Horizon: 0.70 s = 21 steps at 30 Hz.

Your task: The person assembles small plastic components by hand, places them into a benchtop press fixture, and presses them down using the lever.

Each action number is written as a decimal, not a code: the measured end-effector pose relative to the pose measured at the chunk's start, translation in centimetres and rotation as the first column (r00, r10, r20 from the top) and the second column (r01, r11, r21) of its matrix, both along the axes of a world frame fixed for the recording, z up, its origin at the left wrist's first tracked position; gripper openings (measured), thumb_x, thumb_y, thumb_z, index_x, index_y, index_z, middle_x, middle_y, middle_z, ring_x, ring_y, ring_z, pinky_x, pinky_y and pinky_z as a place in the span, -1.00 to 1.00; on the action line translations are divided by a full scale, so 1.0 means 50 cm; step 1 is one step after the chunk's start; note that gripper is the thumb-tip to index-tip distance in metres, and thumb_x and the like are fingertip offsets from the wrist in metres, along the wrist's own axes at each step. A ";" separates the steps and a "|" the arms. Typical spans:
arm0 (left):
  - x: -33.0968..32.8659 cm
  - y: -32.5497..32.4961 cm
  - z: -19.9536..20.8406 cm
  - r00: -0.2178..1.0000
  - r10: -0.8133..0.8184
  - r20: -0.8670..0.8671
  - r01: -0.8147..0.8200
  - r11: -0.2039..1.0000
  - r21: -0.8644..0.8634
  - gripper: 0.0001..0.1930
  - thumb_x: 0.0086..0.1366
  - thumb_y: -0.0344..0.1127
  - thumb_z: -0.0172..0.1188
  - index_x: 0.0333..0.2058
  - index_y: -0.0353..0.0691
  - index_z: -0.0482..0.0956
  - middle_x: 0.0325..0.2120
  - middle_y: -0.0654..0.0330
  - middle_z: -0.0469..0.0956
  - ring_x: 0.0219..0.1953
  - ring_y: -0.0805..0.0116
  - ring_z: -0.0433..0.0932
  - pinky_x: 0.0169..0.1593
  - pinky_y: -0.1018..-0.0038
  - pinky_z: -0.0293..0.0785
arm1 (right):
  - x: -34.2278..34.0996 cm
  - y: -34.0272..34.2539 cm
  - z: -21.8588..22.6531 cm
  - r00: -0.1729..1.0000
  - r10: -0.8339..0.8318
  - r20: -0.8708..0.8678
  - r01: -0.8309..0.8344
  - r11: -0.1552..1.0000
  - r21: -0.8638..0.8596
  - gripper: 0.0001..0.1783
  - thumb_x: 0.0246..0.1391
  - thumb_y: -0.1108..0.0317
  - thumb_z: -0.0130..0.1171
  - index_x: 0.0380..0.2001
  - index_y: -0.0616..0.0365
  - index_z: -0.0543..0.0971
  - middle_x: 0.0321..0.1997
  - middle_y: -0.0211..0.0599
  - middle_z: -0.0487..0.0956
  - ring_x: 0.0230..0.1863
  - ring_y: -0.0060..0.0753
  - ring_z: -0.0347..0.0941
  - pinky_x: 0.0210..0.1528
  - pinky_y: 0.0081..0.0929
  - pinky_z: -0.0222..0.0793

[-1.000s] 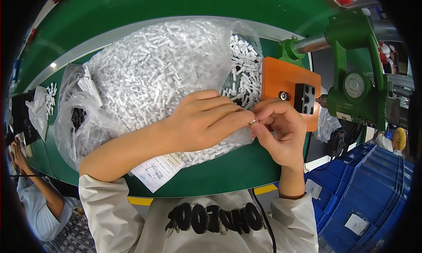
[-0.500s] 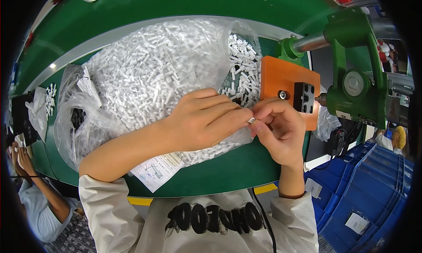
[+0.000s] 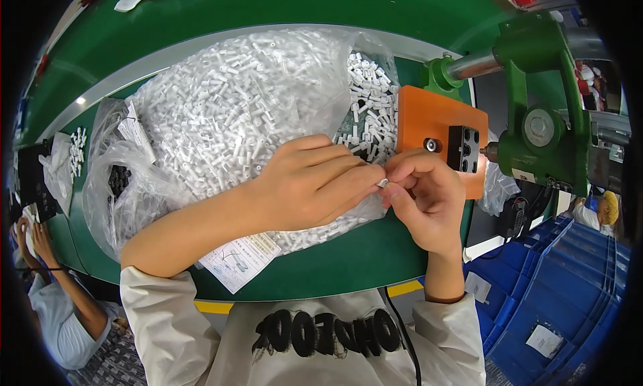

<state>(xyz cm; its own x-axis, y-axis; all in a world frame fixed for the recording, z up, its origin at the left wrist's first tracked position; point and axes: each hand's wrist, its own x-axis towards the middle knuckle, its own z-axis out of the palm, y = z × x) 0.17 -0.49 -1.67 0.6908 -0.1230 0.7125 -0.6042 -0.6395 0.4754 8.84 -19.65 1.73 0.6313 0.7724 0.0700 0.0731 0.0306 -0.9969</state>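
Between my fingertips is a small white plastic part (image 3: 382,183), mostly covered by the fingers. My left hand (image 3: 315,181) is closed, its thumb and forefinger pinching the part from the left. From the right, my right hand (image 3: 432,195) pinches at the same spot with its thumb and forefinger. A large clear plastic bag (image 3: 221,98) full of short white plastic tubes lies beyond and under my left forearm. More loose white tubes (image 3: 372,108) spill from its opening, just past my fingers.
Right of the bag stands an orange block (image 3: 425,114) bearing a black fixture (image 3: 463,149), beside a green hand press (image 3: 539,118). Blue crates (image 3: 556,299) stack at lower right. A printed paper slip (image 3: 241,260) lies by my left forearm. Another person's hands (image 3: 41,242) work at far left.
My hands stay almost still, pinching the same white part. At top left, white wrapping on the green surface has slid left and toward me. The other person's hands have shifted slightly.
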 end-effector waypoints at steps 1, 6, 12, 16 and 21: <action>-0.002 0.001 0.003 1.000 0.004 -0.011 -0.004 1.000 0.015 -0.76 0.02 -0.50 0.37 -0.29 -0.33 0.58 -0.45 0.15 0.62 -0.46 0.29 0.61 -0.43 0.48 0.42 | 0.000 -0.001 0.001 1.000 0.000 0.010 0.000 1.000 -0.017 -0.81 0.01 0.72 0.18 -0.28 0.33 0.48 -0.22 -0.27 0.50 -0.43 -0.77 0.41 -0.49 -0.79 0.25; -0.001 0.000 0.000 1.000 0.002 -0.009 -0.001 1.000 0.006 -0.76 0.02 -0.50 0.37 -0.29 -0.34 0.58 -0.45 0.14 0.62 -0.47 0.29 0.60 -0.43 0.48 0.42 | -0.002 0.001 -0.003 1.000 -0.014 0.007 0.014 1.000 0.002 -0.81 0.01 0.71 0.18 -0.28 0.33 0.48 -0.23 -0.29 0.51 -0.44 -0.79 0.40 -0.50 -0.81 0.22; -0.002 0.000 0.003 1.000 -0.007 -0.021 0.008 1.000 0.018 -0.76 0.02 -0.50 0.37 -0.29 -0.34 0.58 -0.44 0.14 0.61 -0.47 0.29 0.60 -0.42 0.48 0.42 | -0.005 0.001 -0.002 0.999 -0.034 0.034 0.034 0.999 0.003 -0.82 0.01 0.69 0.18 -0.28 0.32 0.49 -0.24 -0.30 0.52 -0.45 -0.79 0.41 -0.50 -0.82 0.22; -0.002 0.003 0.002 1.000 0.001 -0.029 0.000 0.999 0.034 -0.74 0.01 -0.50 0.38 -0.28 -0.34 0.58 -0.44 0.14 0.62 -0.47 0.29 0.60 -0.43 0.47 0.43 | -0.005 0.004 -0.007 0.997 -0.030 0.069 0.031 1.000 -0.006 -0.84 0.02 0.67 0.19 -0.30 0.31 0.49 -0.28 -0.34 0.52 -0.48 -0.80 0.39 -0.53 -0.81 0.19; 0.000 0.003 -0.003 1.000 -0.004 -0.019 0.005 1.000 0.027 -0.72 -0.01 -0.49 0.40 -0.27 -0.35 0.59 -0.43 0.14 0.62 -0.46 0.29 0.60 -0.43 0.47 0.44 | -0.002 0.002 -0.005 0.996 -0.030 0.089 0.034 0.998 -0.043 -0.85 0.02 0.65 0.19 -0.30 0.29 0.50 -0.32 -0.39 0.52 -0.51 -0.80 0.37 -0.53 -0.80 0.19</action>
<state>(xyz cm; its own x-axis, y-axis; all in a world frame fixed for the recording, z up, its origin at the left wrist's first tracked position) 0.16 -0.36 -1.82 0.7037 -0.1452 0.6955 -0.5981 -0.6495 0.4696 8.75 -19.56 1.50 0.6489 0.7552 0.0927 0.1614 -0.0176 -0.9867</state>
